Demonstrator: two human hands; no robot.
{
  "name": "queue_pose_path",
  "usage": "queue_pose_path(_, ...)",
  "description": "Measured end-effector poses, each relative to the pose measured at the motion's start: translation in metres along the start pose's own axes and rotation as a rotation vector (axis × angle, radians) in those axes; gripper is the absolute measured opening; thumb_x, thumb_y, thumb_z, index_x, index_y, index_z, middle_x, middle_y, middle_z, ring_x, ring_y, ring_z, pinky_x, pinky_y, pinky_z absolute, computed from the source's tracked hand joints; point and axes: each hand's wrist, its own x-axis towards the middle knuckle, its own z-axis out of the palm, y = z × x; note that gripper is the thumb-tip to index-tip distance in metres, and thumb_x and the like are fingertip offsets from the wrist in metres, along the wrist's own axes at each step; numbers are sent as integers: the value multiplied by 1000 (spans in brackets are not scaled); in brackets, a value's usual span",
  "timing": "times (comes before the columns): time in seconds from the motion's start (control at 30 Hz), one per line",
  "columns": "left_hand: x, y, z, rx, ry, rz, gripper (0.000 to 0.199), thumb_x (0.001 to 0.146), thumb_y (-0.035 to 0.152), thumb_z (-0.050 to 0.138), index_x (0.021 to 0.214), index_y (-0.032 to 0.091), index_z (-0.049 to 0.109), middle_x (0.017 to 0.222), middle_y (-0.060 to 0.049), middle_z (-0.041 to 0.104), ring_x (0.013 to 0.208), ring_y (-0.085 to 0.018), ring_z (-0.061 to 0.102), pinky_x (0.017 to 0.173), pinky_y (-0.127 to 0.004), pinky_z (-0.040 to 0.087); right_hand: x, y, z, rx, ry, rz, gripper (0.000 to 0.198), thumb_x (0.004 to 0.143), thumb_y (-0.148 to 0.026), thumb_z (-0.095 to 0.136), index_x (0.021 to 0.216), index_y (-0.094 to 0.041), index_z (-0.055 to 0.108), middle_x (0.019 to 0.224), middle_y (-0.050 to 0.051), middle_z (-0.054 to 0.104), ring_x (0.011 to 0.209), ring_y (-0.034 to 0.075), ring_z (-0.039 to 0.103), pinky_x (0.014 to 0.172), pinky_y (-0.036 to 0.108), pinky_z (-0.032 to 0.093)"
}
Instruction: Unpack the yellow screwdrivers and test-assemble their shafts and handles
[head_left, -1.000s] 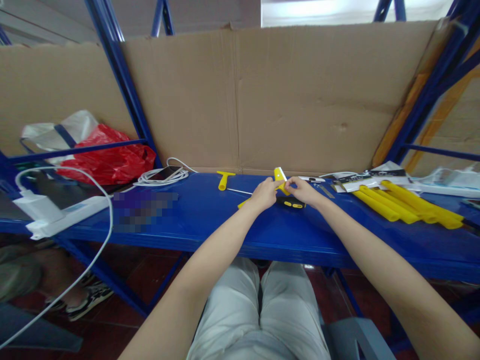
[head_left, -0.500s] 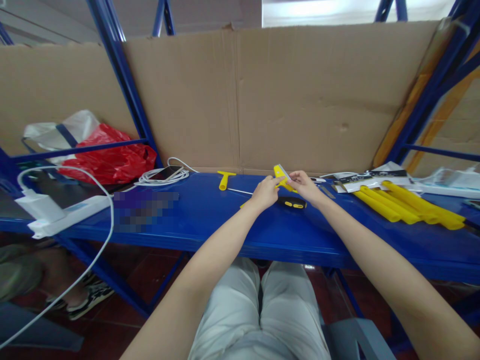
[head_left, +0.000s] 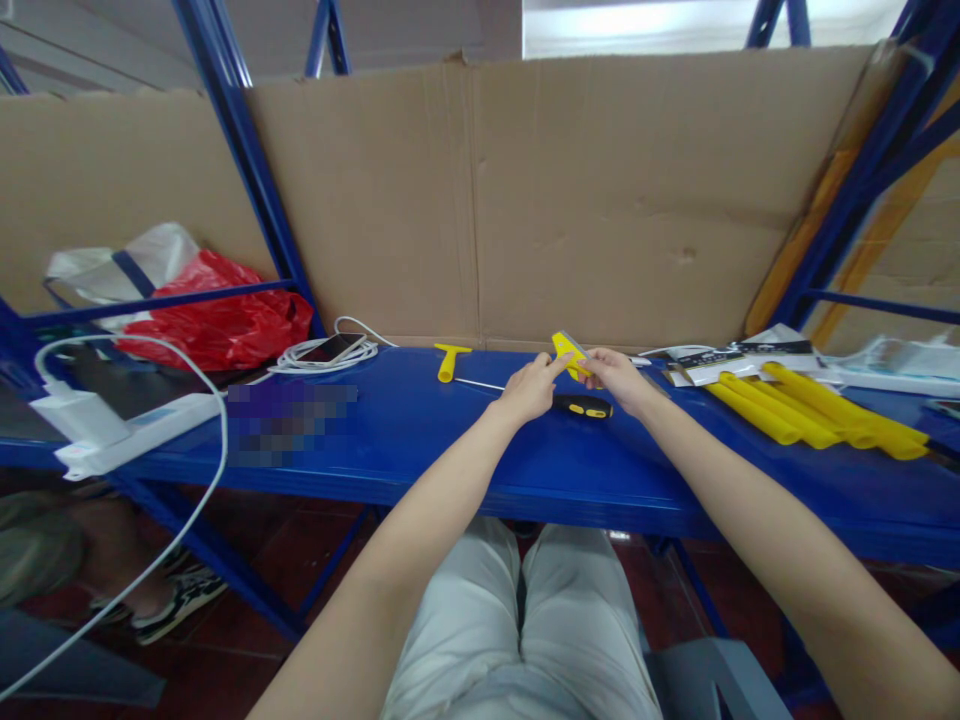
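Observation:
Between my hands is a yellow scraper head (head_left: 571, 357) with a thin metal edge, held tilted just above the table. My right hand (head_left: 616, 380) grips it from the right side. My left hand (head_left: 531, 388) is closed at its left side, with fingertips against the yellow plastic. Below lies a screwdriver (head_left: 583, 405) with a black and yellow handle; its shaft runs left, partly behind my left hand. To the left rests another yellow T-shaped scraper part (head_left: 449, 362).
Several yellow tubular handles (head_left: 787, 408) and packaged items (head_left: 742, 360) lie on the right of the blue table (head_left: 420, 450). A phone (head_left: 335, 347) and coiled white cable stand back left, near a red bag (head_left: 217, 310) and power strip (head_left: 150, 430). Cardboard (head_left: 600, 200) closes the back.
The scraper head has turned and shifted slightly to the right in my hands. My left fingers have moved a little on it. The things on the table have stayed put.

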Motion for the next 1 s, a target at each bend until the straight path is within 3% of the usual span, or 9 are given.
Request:
queue_pose_path(0.13, -2, 0, 3, 85, -80, 18, 69, 87, 9, 41, 147, 35, 19, 122, -8, 47, 101, -20, 58, 80, -30, 47, 2, 0, -3, 4, 65, 48, 14, 81, -8, 54, 71, -16, 51, 51, -3, 56, 39, 5, 45, 44, 17, 36)
queue_pose_path(0.27, -3, 2, 4, 151, -120, 37, 74, 86, 5, 38, 147, 38, 14, 121, -8, 46, 100, -21, 59, 79, -31, 47, 1, 1, -3, 29, 58, 86, 14, 82, -6, 50, 71, -16, 51, 50, -3, 55, 38, 5, 44, 43, 17, 36)
queue_pose_path(1.0, -5, 5, -2, 124, -79, 53, 70, 85, 4, 35, 146, 36, 23, 114, -8, 49, 95, -20, 61, 78, -31, 48, 3, 5, -9, 133, -71, 41, 10, 85, -16, 46, 78, -18, 53, 56, 0, 58, 45, 10, 50, 49, 22, 40)
